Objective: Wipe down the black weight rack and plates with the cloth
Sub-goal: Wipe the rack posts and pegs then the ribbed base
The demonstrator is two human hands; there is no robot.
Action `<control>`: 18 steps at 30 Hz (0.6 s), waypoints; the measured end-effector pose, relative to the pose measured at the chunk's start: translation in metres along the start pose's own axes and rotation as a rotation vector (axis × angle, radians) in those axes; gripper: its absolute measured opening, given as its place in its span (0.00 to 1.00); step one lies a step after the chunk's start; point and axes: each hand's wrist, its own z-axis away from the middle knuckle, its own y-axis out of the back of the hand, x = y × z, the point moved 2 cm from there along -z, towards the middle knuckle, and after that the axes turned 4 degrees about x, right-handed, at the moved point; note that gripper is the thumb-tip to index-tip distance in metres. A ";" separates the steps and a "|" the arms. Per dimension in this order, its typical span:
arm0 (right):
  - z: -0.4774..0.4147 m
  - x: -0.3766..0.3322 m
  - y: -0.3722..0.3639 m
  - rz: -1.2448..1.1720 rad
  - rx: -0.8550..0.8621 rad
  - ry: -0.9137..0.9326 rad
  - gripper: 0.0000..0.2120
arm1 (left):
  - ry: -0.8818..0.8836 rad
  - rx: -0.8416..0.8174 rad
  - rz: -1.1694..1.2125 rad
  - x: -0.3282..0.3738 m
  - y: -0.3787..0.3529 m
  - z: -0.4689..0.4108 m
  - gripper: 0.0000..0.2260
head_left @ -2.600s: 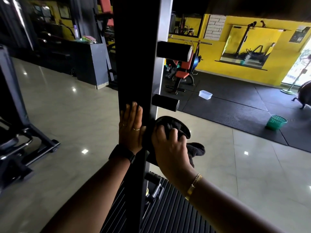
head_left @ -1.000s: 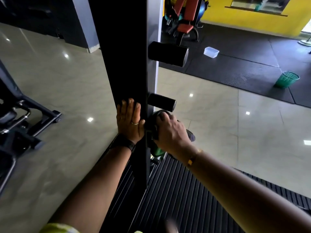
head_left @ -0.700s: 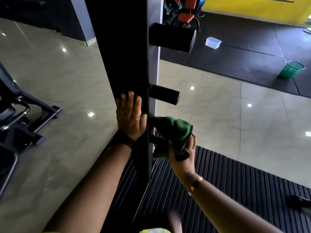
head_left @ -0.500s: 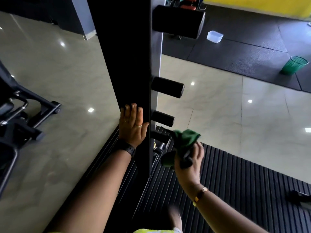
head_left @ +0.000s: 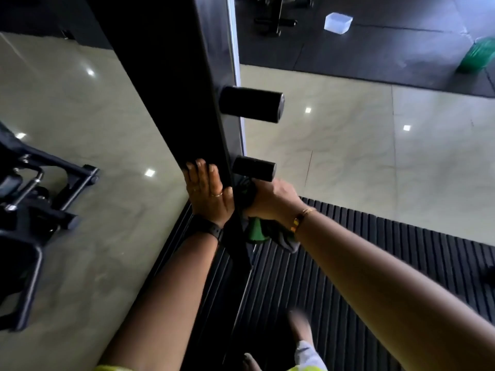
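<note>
Two hands on one post here: the tall black metal upright of the weight rack fills the middle of the view. The left hand lies flat on its broad face, fingers straight and close together, holding nothing, just pressing. A gold ring shows on one finger, and one black wristband sits on that wrist. Over on the post's side face, the right hand is curled round the one cloth in play, a green and grey rag, bunching it against the metal with the loose end hanging below the wrist. One gold bracelet is on that wrist. Count two short black cylindrical pegs jutting from the side. The lower peg is just above the right hand's knuckles, nearly touching them. The upper peg is well beyond the fingertips of both hands. Beneath the right hand's fingers runs a black ribbed rubber mat. Past them is a glossy pale tiled floor, then darker flooring. Far beyond the fingers sit one translucent white box and one green basket, blurred. Well off to the left of the left hand's fingers stands one black metal machine frame.
</note>
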 end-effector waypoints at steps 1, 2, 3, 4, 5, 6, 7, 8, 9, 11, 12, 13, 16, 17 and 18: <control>0.000 0.001 -0.003 0.004 0.026 0.009 0.16 | 0.000 0.004 -0.002 0.001 0.000 0.000 0.25; 0.002 0.002 -0.007 0.011 0.089 0.040 0.16 | 0.009 0.012 0.000 0.001 0.000 0.001 0.25; 0.008 0.004 -0.013 0.038 0.167 0.071 0.18 | 0.019 0.013 0.005 0.001 0.000 0.002 0.25; 0.015 0.006 -0.020 0.064 0.262 0.130 0.20 | 0.026 0.020 0.008 0.001 -0.001 0.002 0.25; 0.025 0.010 -0.030 0.067 0.330 0.174 0.22 | 0.028 0.020 0.014 0.000 -0.002 0.003 0.25; 0.034 0.014 -0.040 0.039 0.400 0.193 0.25 | 0.025 0.022 0.017 -0.001 -0.001 0.003 0.25; 0.044 0.020 -0.054 -0.049 0.491 0.185 0.27 | 0.021 0.023 0.023 -0.002 -0.001 0.003 0.25; 0.054 0.027 -0.068 -0.219 0.532 0.101 0.28 | 0.018 0.014 0.027 -0.002 0.000 0.003 0.25; 0.063 0.034 -0.078 -0.426 0.554 -0.047 0.28 | 0.014 0.004 0.032 -0.003 0.000 0.003 0.26; 0.078 0.039 -0.098 -0.812 0.500 -0.377 0.29 | -0.011 -0.041 0.042 -0.005 0.001 0.008 0.26; 0.081 0.038 -0.105 -0.917 0.497 -0.476 0.28 | -0.048 -0.066 0.037 -0.006 0.003 0.012 0.26; 0.081 0.034 -0.111 -1.007 0.519 -0.529 0.28 | -0.105 -0.099 0.023 -0.008 0.003 0.017 0.26; 0.072 0.023 -0.119 -1.404 0.700 -0.712 0.19 | -0.311 -0.201 -0.013 -0.006 0.004 0.038 0.26; 0.070 0.022 -0.115 -1.579 0.777 -0.812 0.15 | -0.378 -0.228 -0.031 -0.004 0.005 0.048 0.26; 0.068 0.024 -0.108 -1.741 0.861 -0.926 0.13 | -0.432 -0.259 -0.051 -0.001 0.005 0.059 0.26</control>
